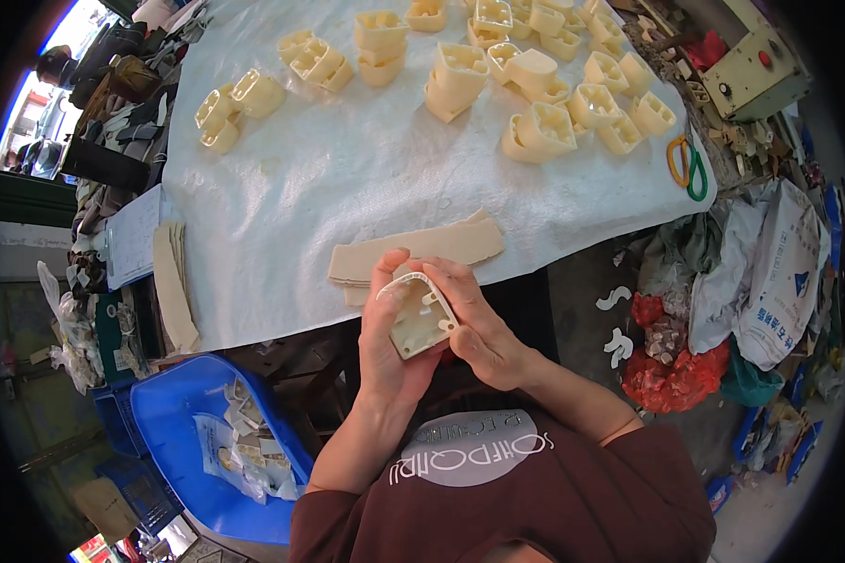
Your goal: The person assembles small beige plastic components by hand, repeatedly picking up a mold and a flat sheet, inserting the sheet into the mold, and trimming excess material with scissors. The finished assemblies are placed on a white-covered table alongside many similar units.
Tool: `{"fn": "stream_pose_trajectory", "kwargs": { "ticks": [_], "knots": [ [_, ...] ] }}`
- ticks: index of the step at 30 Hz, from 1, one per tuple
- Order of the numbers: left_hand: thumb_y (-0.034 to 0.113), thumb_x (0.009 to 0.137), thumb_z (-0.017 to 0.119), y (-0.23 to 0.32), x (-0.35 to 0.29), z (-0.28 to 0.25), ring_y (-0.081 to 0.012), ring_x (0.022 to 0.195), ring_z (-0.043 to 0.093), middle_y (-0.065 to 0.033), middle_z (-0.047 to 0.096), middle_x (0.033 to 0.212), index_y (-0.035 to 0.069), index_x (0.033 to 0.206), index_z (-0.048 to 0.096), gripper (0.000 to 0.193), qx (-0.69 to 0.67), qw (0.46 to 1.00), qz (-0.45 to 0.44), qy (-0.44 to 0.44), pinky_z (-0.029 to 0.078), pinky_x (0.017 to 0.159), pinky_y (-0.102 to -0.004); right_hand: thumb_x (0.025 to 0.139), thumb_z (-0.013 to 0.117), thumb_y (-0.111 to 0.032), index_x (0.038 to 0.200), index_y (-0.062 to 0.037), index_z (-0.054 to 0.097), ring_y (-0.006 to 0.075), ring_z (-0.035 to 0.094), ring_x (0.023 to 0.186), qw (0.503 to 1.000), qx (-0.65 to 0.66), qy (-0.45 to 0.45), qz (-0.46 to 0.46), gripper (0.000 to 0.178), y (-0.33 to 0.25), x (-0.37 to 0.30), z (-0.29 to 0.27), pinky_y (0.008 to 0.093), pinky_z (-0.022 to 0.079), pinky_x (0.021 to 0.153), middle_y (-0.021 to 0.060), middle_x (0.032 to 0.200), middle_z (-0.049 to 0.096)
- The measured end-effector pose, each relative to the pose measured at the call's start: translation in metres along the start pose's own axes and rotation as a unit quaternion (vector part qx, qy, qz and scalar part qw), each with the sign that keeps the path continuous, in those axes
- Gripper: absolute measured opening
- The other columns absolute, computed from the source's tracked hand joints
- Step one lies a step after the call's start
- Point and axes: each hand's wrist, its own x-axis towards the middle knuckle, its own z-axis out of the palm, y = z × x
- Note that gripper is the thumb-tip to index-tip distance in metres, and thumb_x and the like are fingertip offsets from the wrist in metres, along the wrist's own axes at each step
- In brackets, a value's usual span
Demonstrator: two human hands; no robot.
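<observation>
Both my hands are wrapped round one cream plastic shell (417, 324), a hollow part with a rounded end and small posts inside. My left hand (385, 352) cups it from the left and below. Along its right side, my right hand (479, 328) presses with fingers and thumb. The shell is held above the table's near edge, just in front of my chest. Directly beyond my fingers lies a stack of beige strips (418, 249) on the white-covered table (282, 206). Its underside is hidden by my palms.
Many similar cream plastic parts (545, 131) stand in groups at the table's far side. Scissors (687, 169) with orange and green handles lie at the right edge. More beige strips (173, 286) rest at the left edge. A blue bin (174, 413) holding pieces stands below left; bags (770, 272) hang right.
</observation>
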Motion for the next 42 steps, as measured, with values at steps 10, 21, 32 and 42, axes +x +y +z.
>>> {"fn": "stream_pose_trajectory", "kwargs": {
  "ticks": [10, 21, 32, 42],
  "knots": [
    [0.054, 0.089, 0.042, -0.002, -0.013, -0.007, -0.0238, 0.118, 0.039, -0.0113, 0.038, 0.127, 0.009, 0.140, 0.016, 0.073, 0.380, 0.906, 0.167, -0.082, 0.032, 0.098, -0.0349, 0.062, 0.077, -0.020, 0.122, -0.0070, 0.047, 0.0272, 0.046, 0.114, 0.862, -0.490, -0.056, -0.122, 0.069, -0.034, 0.020, -0.022, 0.0454, 0.029, 0.095, 0.0134, 0.119, 0.046],
    [0.027, 0.088, 0.047, -0.015, -0.007, 0.003, -0.0241, 0.117, 0.040, -0.0118, 0.037, 0.124, 0.009, 0.135, 0.020, 0.057, 0.182, 0.966, 0.119, -0.142, 0.036, 0.098, -0.0387, 0.085, 0.057, -0.032, 0.130, 0.0019, 0.037, 0.0300, 0.039, 0.117, 0.984, -0.147, 0.091, 0.045, 0.060, -0.031, 0.003, -0.011, 0.0394, 0.022, 0.101, 0.0176, 0.125, 0.044],
    [0.032, 0.091, 0.044, -0.014, -0.005, 0.001, -0.0196, 0.102, 0.049, -0.0084, 0.045, 0.113, 0.013, 0.120, 0.035, 0.036, 0.037, 0.987, 0.090, -0.127, 0.044, 0.085, -0.0338, 0.089, 0.045, -0.016, 0.128, 0.0029, 0.037, 0.0326, 0.044, 0.111, 0.990, 0.084, 0.081, 0.084, 0.044, -0.023, 0.002, -0.008, 0.0377, 0.036, 0.094, 0.0180, 0.124, 0.042],
    [0.025, 0.081, 0.065, 0.003, -0.005, -0.006, -0.0147, 0.086, 0.054, -0.0102, 0.051, 0.105, 0.010, 0.128, 0.024, 0.064, 0.119, 0.976, 0.015, -0.182, 0.047, 0.062, -0.0255, 0.093, 0.037, -0.021, 0.124, -0.0030, 0.045, 0.0301, 0.038, 0.116, 0.991, -0.082, 0.065, -0.080, 0.036, -0.008, 0.002, -0.017, 0.0377, 0.029, 0.100, 0.0168, 0.123, 0.041]
  ]
}}
